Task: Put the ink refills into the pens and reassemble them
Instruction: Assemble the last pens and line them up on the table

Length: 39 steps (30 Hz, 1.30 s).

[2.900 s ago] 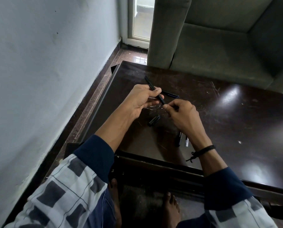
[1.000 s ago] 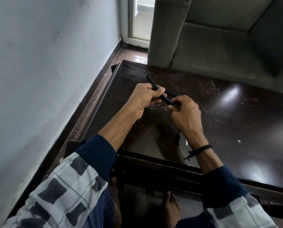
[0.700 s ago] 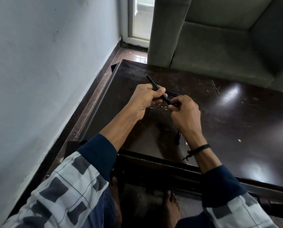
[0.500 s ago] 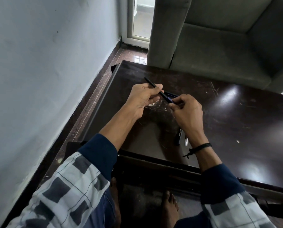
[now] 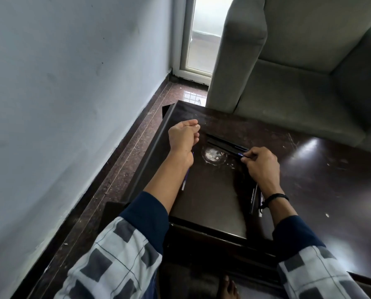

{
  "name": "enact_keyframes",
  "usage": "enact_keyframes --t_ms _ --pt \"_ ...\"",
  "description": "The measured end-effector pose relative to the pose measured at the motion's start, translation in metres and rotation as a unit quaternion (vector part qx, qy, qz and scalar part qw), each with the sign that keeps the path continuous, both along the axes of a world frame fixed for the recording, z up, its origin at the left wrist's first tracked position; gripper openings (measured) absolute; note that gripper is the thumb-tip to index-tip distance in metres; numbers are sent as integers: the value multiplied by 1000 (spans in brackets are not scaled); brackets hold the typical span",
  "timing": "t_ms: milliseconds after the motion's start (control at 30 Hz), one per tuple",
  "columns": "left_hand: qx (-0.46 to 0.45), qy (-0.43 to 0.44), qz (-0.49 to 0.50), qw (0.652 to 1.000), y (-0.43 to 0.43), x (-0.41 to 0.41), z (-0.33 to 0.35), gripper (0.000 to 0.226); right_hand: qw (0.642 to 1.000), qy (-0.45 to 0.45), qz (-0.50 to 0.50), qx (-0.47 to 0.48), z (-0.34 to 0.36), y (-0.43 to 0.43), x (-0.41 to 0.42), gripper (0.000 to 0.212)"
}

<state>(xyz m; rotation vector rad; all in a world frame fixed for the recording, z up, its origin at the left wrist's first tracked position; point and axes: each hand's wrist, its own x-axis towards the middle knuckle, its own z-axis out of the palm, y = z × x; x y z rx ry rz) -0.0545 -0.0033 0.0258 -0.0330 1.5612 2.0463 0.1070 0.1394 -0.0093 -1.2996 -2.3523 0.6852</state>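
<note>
Right hand [image 5: 263,167]: fingers [image 5: 248,157] narrow, pinching the near end of a black pen [image 5: 225,149] at a blue band. The barrel points away up-left, low over the worktop [image 5: 212,190]. A second black pen [image 5: 227,142] lies just behind it, nearly parallel.

Left hand [image 5: 183,138]: fingers curled tight, close to the worktop's left rim [image 5: 150,156]. A thin blue ink refill [image 5: 185,181] with a pale tip shows from under the heel of the hand, along the forearm. Cannot tell whether the fingers hold it.

Between the hands: a white scuff ring [image 5: 213,154].

Under the right wrist: a third black pen [image 5: 253,196] with white lettering, too small to read, and a thin pale piece [image 5: 260,205] just beside it.

Edges: a narrow floor strip [image 5: 124,169] separates the rim from the wall [image 5: 72,83]. A grey armchair [image 5: 288,93] stands against the far edge. The worktop runs on wide to the right, showing glare.
</note>
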Motion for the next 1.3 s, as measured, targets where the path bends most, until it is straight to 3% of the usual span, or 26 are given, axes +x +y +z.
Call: enact_keyframes --t_ms 767,900,1033,1300 --pt "-13 24 -16 1000 3 4 -3 18 998 9 -15 67 4 11 0 11" --pt "-12 19 -25 999 4 5 -2 18 997 -67 -23 22 26 7 32 6" --pt "-16 23 -32 999 4 7 -2 18 989 -143 1 -44 33 -8 55 16" --pt "-29 36 -47 998 5 8 -3 17 984 -176 36 5 14 -33 50 14"
